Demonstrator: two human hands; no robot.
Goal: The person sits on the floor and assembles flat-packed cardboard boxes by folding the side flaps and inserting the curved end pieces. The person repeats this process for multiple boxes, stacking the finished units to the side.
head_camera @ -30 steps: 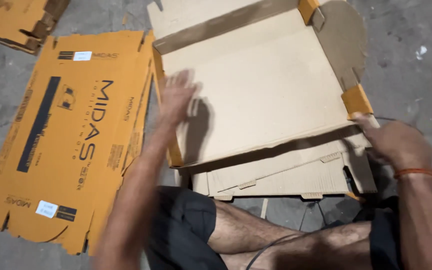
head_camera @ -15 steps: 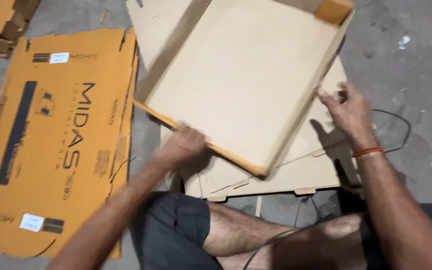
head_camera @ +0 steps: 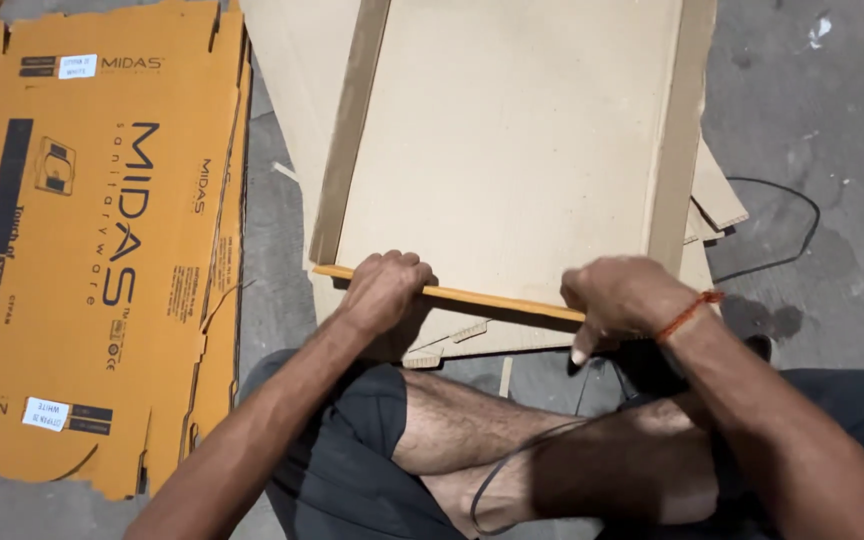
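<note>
Carton panel (head_camera: 512, 140) lies flat on the floor (head_camera: 812, 120) before our crossed legs. Left hand (head_camera: 384, 290) and right hand (head_camera: 620, 298) both curl tight over its near edge flap. Step in hand: folding that flap up. Next move likely needs even lift along the crease.

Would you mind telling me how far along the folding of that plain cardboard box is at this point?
Done: the plain cardboard piece has both side flaps standing up. In hand: the left hand and right hand grip its near orange-edged flap, folding it up. Left: the far end is out of view, and the orange printed carton beside it on the floor lies flat, unfolded.
</note>
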